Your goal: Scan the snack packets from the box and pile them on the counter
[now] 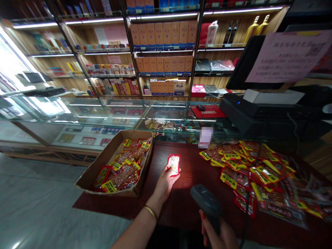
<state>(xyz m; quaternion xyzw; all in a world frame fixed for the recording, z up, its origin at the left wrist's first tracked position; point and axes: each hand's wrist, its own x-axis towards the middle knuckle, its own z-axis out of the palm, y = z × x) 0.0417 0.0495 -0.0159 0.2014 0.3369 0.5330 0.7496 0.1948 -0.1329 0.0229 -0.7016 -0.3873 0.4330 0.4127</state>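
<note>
Over the dark red counter (pixel 155 207), my left hand (pixel 166 183) grips a small red-edged snack packet (pixel 173 164), its face brightly lit. My right hand (pixel 216 231) is wrapped round the handle of a dark barcode scanner (pixel 206 199), whose head points towards the packet. Left of my left hand stands an open cardboard box (pixel 114 138) with many red and yellow snack packets (pixel 124 169) inside. To the right of the scanner lies a loose heap of similar packets (pixel 241 166), some of them in clear plastic.
A glass display case (pixel 116 110) runs behind the counter. At the right stands a dark monitor (pixel 238 69) with a paper notice (pixel 287 58). The scanner's cable (pixel 247 204) hangs across the packets. A mouse (pixel 200 108) rests on a red mat (pixel 215 112). Stocked shelves line the back wall.
</note>
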